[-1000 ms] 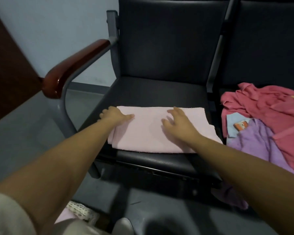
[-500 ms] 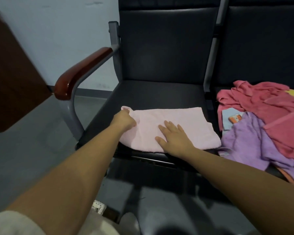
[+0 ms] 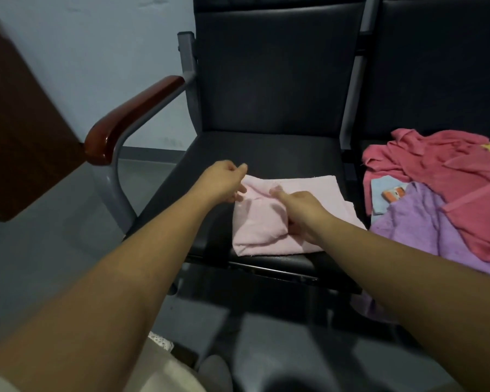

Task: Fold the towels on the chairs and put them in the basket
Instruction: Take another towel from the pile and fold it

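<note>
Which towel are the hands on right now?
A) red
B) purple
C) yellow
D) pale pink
D: the left hand and right hand both touch the pale pink towel, which lies partly folded on the left chair seat. The purple towel and red towel lie in a heap on the next seat, away from both hands.

Waiting room, by its linked black chairs.

Pale pink towel at the front edge of a black seat. Red-brown armrest on a grey frame. Coral towel, purple towel, light blue cloth past its right edge.
</note>
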The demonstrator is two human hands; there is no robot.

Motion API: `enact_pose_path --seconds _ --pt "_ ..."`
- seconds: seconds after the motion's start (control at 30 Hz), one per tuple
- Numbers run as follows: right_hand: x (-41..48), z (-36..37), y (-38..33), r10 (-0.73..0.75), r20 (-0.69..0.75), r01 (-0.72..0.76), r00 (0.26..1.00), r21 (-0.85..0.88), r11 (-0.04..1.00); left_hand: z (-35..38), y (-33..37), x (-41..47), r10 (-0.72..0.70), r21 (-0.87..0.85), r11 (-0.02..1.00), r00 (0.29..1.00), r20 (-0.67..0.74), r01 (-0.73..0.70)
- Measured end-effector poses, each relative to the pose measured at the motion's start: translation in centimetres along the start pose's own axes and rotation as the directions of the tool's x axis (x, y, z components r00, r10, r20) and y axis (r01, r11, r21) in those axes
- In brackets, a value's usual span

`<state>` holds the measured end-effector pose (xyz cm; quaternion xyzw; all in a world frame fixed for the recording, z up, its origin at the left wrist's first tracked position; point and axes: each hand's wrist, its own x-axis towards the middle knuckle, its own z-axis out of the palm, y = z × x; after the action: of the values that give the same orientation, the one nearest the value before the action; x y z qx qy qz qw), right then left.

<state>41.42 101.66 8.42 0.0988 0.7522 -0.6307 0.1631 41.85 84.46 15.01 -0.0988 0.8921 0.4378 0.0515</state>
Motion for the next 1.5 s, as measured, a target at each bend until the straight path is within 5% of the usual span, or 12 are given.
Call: enact_pose_path --seconds 0.13,0.3,0.43,0.57,0.7,0.93,1.1,1.2,1.3,1.43,1.5 --pt "-0.4 0.7 0.1 -0.088 -0.007 0.084 0.996 -0.228 0.970 0.6 -3.1 0.7 -0.027 0.266 0.963 0.999 -0.020 0.032" --pt "-0.5 0.6 -0.8 -0.210 -0.078 0.192 0.975 -0.187 0.963 1.5 -4.4 0.6 -0.051 0.375 0.926 0.999 0.013 0.042" --pt "-1.5 -0.2 0.5 -0.291 0.025 0.239 0.956 -0.638 0.732 2.4 -4.7 1.2 -0.101 0.264 0.960 0.995 0.021 0.092" --pt "-2.6 0.1 0.7 -0.441 0.147 0.402 0.886 -0.718 0.568 2.8 -5.4 1.8 -0.142 0.173 0.975 0.990 -0.006 0.141" --pt "-3.2 -0.2 1.5 -0.355 0.280 0.421 0.892 -0.801 0.425 3.2 -5.7 2.2 -0.162 0.136 0.978 0.987 0.008 0.160" --pt "-3.9 -2.7 1.8 -0.379 0.394 0.539 0.837 -0.710 0.453 4.0 -5.3 2.1 -0.137 0.187 0.974 0.991 0.013 0.132" --pt "-3.4 -2.6 2.1 -0.426 0.320 0.516 0.846 -0.692 0.505 3.1 -5.2 1.8 -0.102 0.156 0.982 0.995 -0.017 0.103" --pt "-2.7 -1.5 2.5 -0.289 0.242 0.349 0.926 -0.839 0.417 1.6 -5.9 1.6 -0.133 0.060 0.989 0.988 -0.078 0.138" --pt "-3.1 1.0 2.4 -0.158 0.306 0.345 0.939 -0.833 0.432 -0.2 -6.9 1.3 -0.158 0.003 0.987 0.983 -0.098 0.159" --pt "-4.1 3.9 1.3 -0.131 0.390 0.382 0.911 -0.686 0.619 -2.2 -6.9 0.7 -0.068 0.121 0.989 0.983 -0.169 0.089" --pt "-3.9 4.4 0.4 -0.189 0.294 0.324 0.937 -0.527 0.786 -2.6 -6.2 0.5 0.000 0.151 0.988 0.983 -0.185 0.029"
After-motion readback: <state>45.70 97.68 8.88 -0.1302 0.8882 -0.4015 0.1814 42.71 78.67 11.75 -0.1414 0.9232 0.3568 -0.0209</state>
